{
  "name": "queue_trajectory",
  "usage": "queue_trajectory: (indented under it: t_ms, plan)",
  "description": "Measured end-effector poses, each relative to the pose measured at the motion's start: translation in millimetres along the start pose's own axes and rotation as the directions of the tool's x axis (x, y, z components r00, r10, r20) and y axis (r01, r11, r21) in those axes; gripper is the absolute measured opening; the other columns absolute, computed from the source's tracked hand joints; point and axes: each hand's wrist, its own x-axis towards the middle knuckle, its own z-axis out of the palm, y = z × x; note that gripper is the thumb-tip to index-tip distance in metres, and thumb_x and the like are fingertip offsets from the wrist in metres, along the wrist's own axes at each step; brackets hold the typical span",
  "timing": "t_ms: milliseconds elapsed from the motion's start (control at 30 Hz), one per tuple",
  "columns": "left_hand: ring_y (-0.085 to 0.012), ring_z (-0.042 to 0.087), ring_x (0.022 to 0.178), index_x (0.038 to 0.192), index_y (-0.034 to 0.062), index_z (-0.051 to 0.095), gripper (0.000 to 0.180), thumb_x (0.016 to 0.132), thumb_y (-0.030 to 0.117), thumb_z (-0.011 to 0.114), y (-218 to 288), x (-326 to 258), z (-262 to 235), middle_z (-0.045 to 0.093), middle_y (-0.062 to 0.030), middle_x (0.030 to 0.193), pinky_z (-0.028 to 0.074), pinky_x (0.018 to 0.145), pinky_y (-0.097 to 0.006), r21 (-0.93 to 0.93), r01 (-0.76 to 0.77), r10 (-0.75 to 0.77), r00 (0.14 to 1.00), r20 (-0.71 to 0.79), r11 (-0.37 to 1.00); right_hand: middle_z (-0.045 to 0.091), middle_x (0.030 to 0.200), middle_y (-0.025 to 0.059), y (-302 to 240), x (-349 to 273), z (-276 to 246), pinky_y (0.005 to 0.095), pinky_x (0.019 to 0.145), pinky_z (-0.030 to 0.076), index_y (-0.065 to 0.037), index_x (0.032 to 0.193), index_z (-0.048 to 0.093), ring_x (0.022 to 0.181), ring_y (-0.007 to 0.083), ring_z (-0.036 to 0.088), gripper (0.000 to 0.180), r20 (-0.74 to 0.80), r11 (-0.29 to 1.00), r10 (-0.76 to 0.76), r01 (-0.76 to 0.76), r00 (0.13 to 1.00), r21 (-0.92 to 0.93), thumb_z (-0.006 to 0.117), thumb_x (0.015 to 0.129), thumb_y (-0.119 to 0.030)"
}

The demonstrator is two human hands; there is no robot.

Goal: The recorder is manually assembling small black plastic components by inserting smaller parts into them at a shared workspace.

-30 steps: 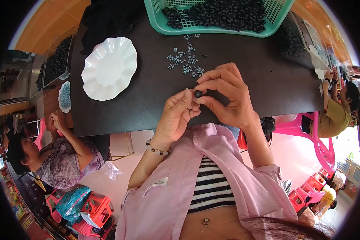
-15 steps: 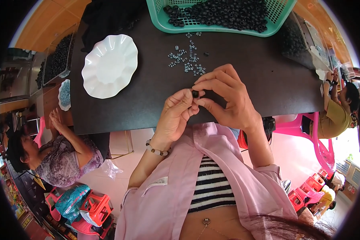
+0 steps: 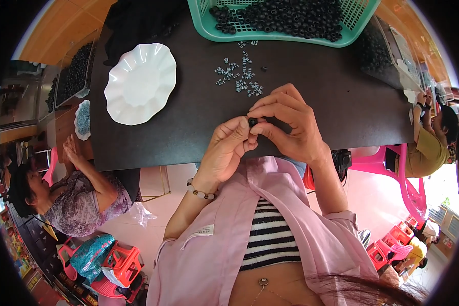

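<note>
Dark and matte, the bench (image 3: 301,92) fills the upper middle of the view, its near edge running just above the person's pink shirt and striped top. Pale tiled floor shows below it, with red plastic stools (image 3: 122,265) at the lower left and a pink chair (image 3: 392,168) at the right. Two other people sit nearby: one in a patterned top (image 3: 81,201) at the left, one in a yellow shirt (image 3: 428,150) at the right, each apart from the person's own hands.

At the far edge of the bench stands a green mesh basket (image 3: 362,15) heaped with small black rings. To its left, well apart, lies a white scalloped plate (image 3: 140,81). Between basket and hands, a loose scatter of small silvery springs (image 3: 239,76) lies on the dark top.

The left hand (image 3: 227,150), with a bead bracelet at its wrist, and the right hand (image 3: 290,127) meet over the near edge of the bench, just below the springs. Between them sits a small black ring (image 3: 252,122), pinched by the left thumb and forefinger from one side and by the right fingers (image 3: 262,130) from the other. Both hands are clenched around this one piece, fingertips nearly touching. Whether anything sits inside the ring is too small to tell.
</note>
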Motion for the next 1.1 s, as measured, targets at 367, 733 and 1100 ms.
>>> queue_trajectory:
  t_ms: [367, 733, 1100]
  plan:
    - [-0.005, 0.048, 0.075, 0.104, 0.0042, 0.062, 0.025, 0.094, 0.027, 0.058, 1, -5, 3, 0.056, 0.0037, 0.084, 0.04, 0.07, -0.023, -0.221, 0.133, -0.13, 0.991, 0.029, 0.966, 0.067, 0.091, 0.0056, 0, -4, 4, 0.0321, 0.076, 0.044, -0.006, 0.091, 0.071, 0.088, 0.0221, 0.053, 0.021, -0.021, 0.998, -0.012, 0.013, 1.0, 0.069, 0.075, 0.072, -0.011]
    - [-0.0078, 0.051, 0.077, 0.104, 0.0031, 0.058, 0.025, 0.097, 0.026, 0.053, 16, -5, -16, 0.055, 0.0017, 0.088, 0.046, 0.073, -0.026, -0.177, -0.046, 0.036, 0.998, -0.06, 0.983, 0.068, 0.092, 0.006, 26, 4, -25, 0.0277, 0.075, 0.047, -0.003, 0.101, 0.069, 0.082, 0.0161, 0.059, 0.022, -0.07, 0.981, 0.193, -0.193, 0.979, 0.017, 0.07, 0.079, -0.005]
    - [-0.0122, 0.053, 0.082, 0.099, 0.0056, 0.06, 0.023, 0.097, 0.027, 0.052, 10, -4, -16, 0.057, -0.0006, 0.088, 0.045, 0.074, -0.03, -0.281, -0.124, 0.084, 0.985, -0.149, 0.952, 0.066, 0.085, 0.0075, 49, 9, -25, 0.0305, 0.07, 0.047, -0.003, 0.097, 0.068, 0.079, 0.0192, 0.056, 0.019, 0.02, 0.959, 0.186, -0.177, 0.982, -0.222, 0.066, 0.079, 0.001]
